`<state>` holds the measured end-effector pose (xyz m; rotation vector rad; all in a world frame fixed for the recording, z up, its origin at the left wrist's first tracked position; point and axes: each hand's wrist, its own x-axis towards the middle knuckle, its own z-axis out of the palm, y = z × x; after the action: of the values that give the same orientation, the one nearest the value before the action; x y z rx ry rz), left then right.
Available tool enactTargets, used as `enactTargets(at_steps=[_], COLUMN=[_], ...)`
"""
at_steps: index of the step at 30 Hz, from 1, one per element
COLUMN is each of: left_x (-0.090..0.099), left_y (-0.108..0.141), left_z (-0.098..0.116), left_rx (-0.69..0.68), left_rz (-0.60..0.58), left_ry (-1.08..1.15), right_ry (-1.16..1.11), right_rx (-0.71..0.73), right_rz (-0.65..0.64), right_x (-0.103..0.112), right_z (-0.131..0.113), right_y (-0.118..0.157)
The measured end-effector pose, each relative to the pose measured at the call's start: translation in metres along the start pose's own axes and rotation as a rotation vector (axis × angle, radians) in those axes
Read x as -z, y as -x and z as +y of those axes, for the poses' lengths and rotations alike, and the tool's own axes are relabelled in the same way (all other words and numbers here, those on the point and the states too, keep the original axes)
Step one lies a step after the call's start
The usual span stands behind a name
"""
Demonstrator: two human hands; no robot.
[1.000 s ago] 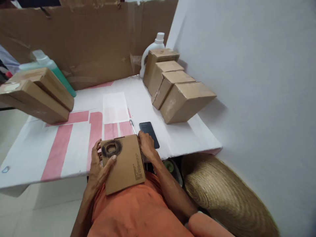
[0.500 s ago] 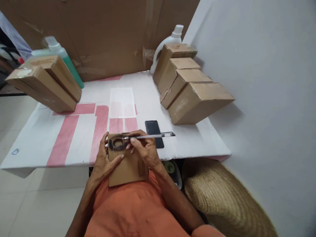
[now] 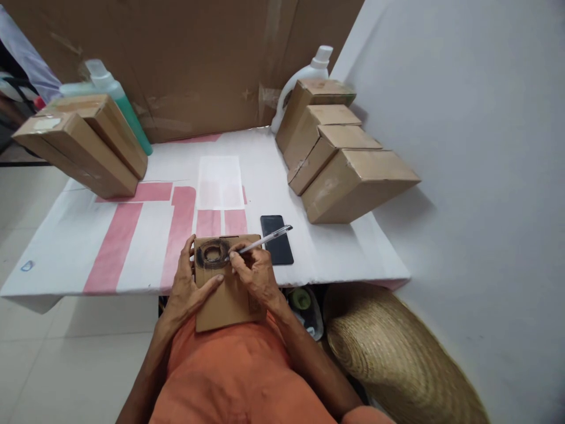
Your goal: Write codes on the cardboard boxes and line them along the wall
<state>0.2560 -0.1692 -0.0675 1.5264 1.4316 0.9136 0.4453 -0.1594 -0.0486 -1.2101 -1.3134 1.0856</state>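
A small cardboard box [image 3: 227,303] leans between my lap and the front edge of the table. On its upper left is a dark scribbled ring [image 3: 212,253] around a bare brown middle. My left hand [image 3: 189,291] grips the box along its left side, thumb across the front face and fingers at the edge. In my right hand [image 3: 253,268] a clear pen [image 3: 269,237] is pinched, its tip at the right side of the ring and its back end slanting up to the right. Just beyond that hand lies a black phone [image 3: 277,240].
Cardboard boxes stand at the right [image 3: 353,182] and left [image 3: 95,147] of the white table [image 3: 145,253]. A white jug [image 3: 304,73] and a green bottle [image 3: 128,112] are behind them. A sheet of paper [image 3: 220,182] lies mid-table. A straw hat [image 3: 388,347] is at lower right.
The pen has tilted from nearly level to slanting up, and its tip has moved slightly down along the ring's right side. My left hand and the box stay almost still.
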Motion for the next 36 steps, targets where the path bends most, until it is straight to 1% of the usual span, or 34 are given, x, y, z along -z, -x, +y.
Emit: enactTargets(at_steps=[4, 7, 11, 13, 15, 17, 18, 19, 21, 23, 24, 27, 30, 33, 36], left_x=[0.0, -0.001, 0.0, 0.0, 0.001, 0.002, 0.003, 0.003, 0.003, 0.004, 0.004, 0.006, 0.006, 0.006, 0.005], left_y=[0.0, 0.0, 0.0, 0.001, 0.002, 0.003, 0.004, 0.004, 0.005, 0.005, 0.004, 0.002, -0.001, -0.002, -0.001], left_z=[-0.002, -0.003, -0.002, -0.001, -0.001, 0.0, 0.0, 0.0, 0.0, 0.0, 0.0, -0.002, -0.004, -0.004, -0.003], left_rx=[0.029, 0.024, 0.029, 0.042, 0.053, 0.068, 0.08, 0.094, 0.12, 0.13, 0.134, 0.158, 0.176, 0.174, 0.171], left_rz=[0.004, -0.003, -0.004, -0.002, 0.0, 0.002, 0.004, 0.006, 0.015, 0.028, 0.035, 0.05, 0.056, 0.045, 0.043], left_ry=[0.018, 0.03, 0.011, -0.002, -0.004, 0.013, 0.025, 0.041, 0.067, 0.081, 0.085, 0.076, 0.06, 0.068, 0.075], right_ry=[0.073, 0.07, -0.06, -0.129, -0.123, 0.005, 0.129, 0.28, 0.562, 0.723, 0.754, 0.816, 0.871, 0.893, 0.909], right_rx=[0.002, -0.012, -0.007, 0.013, 0.047, 0.067, 0.052, 0.017, -0.081, -0.163, -0.186, -0.247, -0.284, -0.275, -0.247], right_rz=[0.082, 0.129, 0.1, 0.114, 0.185, 0.242, 0.235, 0.197, 0.073, -0.034, -0.064, -0.101, -0.108, -0.113, -0.085], right_x=[0.006, 0.004, 0.003, 0.01, 0.025, 0.043, 0.051, 0.057, 0.061, 0.057, 0.053, 0.041, 0.035, 0.04, 0.054], right_z=[0.003, 0.005, 0.0, -0.005, -0.01, -0.012, -0.011, -0.008, 0.001, 0.013, 0.019, 0.037, 0.044, 0.04, 0.032], right_y=[-0.004, -0.006, -0.01, -0.018, -0.033, -0.054, -0.065, -0.076, -0.093, -0.103, -0.105, -0.105, -0.101, -0.092, -0.073])
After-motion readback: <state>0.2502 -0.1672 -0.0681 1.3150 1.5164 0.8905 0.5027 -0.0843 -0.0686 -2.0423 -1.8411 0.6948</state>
